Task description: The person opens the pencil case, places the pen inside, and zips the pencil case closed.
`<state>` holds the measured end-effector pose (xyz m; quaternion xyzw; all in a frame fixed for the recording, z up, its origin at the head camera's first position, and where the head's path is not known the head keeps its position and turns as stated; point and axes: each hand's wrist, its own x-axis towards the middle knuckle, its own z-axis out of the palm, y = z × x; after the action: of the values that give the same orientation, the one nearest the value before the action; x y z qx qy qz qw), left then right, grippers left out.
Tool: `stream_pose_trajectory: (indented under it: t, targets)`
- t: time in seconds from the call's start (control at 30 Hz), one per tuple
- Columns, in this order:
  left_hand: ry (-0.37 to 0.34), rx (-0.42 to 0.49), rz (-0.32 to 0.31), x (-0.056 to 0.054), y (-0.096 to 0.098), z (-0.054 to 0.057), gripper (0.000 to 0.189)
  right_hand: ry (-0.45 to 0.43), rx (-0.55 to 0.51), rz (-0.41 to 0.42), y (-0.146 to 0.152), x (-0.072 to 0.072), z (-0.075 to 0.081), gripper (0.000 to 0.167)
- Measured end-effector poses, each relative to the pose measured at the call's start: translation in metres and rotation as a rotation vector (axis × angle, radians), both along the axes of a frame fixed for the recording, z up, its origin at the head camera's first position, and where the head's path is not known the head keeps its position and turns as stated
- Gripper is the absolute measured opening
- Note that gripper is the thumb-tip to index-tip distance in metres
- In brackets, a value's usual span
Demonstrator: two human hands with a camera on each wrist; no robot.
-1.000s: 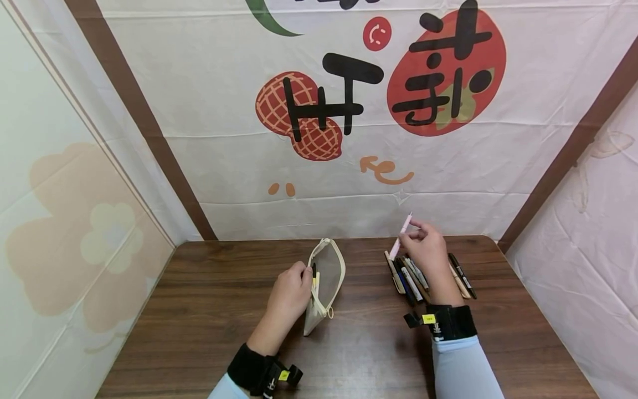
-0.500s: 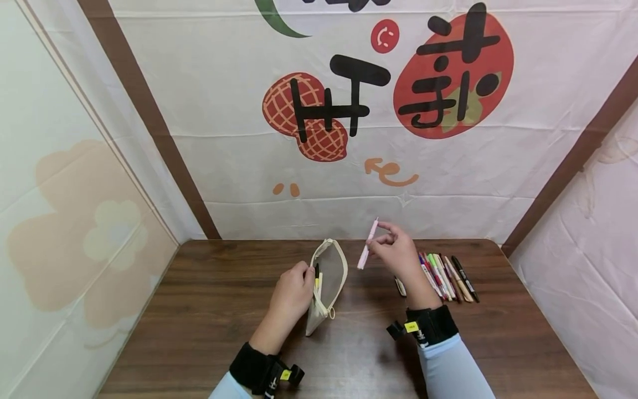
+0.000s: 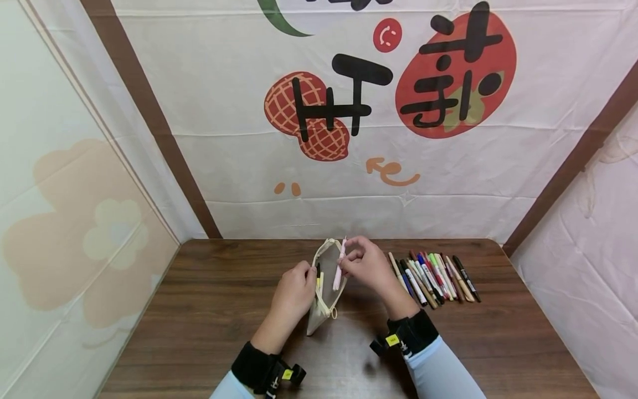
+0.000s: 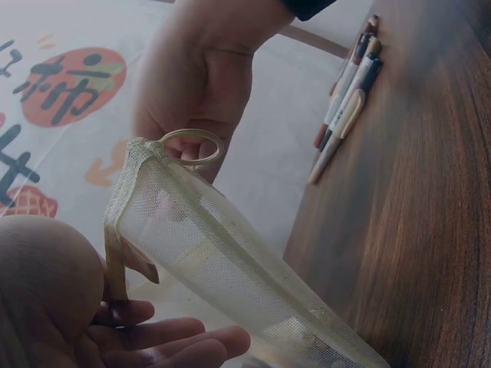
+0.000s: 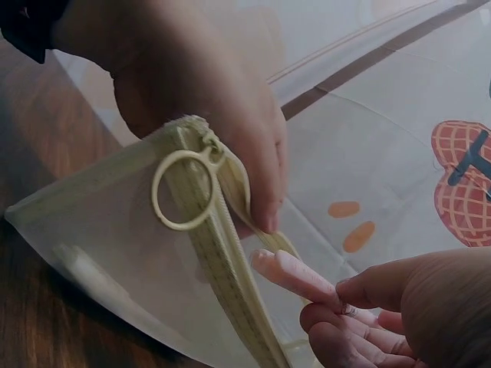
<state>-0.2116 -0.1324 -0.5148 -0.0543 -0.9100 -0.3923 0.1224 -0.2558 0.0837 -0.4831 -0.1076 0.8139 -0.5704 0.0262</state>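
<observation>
A cream mesh zipper pouch [image 3: 329, 265] stands upright on the table with its mouth spread. My left hand [image 3: 293, 292] pinches the pouch's left rim between thumb and fingers. Inside, near that hand, a yellow-and-black pen [image 3: 319, 281] shows. My right hand [image 3: 368, 265] pinches a pale pink pen [image 3: 339, 271] at the right side of the mouth, its lower end within the opening. In the right wrist view the pink pen [image 5: 295, 277] sticks out from thumb and fingers beside the zipper, and the ring pull [image 5: 184, 189] hangs in front.
Several pens and markers [image 3: 432, 278] lie side by side on the brown wooden table [image 3: 224, 310], right of the pouch. A printed white cloth [image 3: 239, 166] hangs behind the table, with pale panels at both sides.
My right hand has carried the pink pen leftward from the row of pens to the pouch mouth. The left hand keeps its hold on the rim.
</observation>
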Motion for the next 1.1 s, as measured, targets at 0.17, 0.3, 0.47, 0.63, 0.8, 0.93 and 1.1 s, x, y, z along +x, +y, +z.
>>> stream_pose_trajectory:
  t: [0.17, 0.3, 0.47, 0.63, 0.8, 0.93, 1.1]
  targets:
    - [-0.020, 0.002, 0.004, 0.000, 0.002, 0.002, 0.036, -0.032, 0.043, 0.033, 0.000, 0.001, 0.000, 0.041]
    - [-0.092, -0.025, 0.024, 0.007, 0.006, 0.018, 0.031, -0.057, 0.050, 0.075, 0.005, 0.000, 0.002, 0.040]
    - [-0.106, -0.055, 0.035, 0.009, 0.006, 0.019, 0.029, -0.036, 0.069, 0.110, 0.017, -0.001, 0.008, 0.035]
    - [-0.110, -0.045, 0.024, 0.008, 0.006, 0.017, 0.031, -0.023, 0.057, 0.066, 0.042, -0.005, 0.017, 0.030]
    - [-0.118, -0.036, 0.018, 0.006, 0.006, 0.018, 0.031, -0.017, 0.125, -0.015, 0.076, -0.012, 0.024, 0.031]
    - [-0.125, -0.036, 0.022, 0.007, 0.005, 0.018, 0.030, -0.005, 0.218, -0.074, 0.102, -0.015, 0.027, 0.035]
    - [-0.116, -0.041, 0.028, 0.007, 0.003, 0.018, 0.028, 0.003, 0.319, -0.132, 0.131, -0.017, 0.031, 0.040]
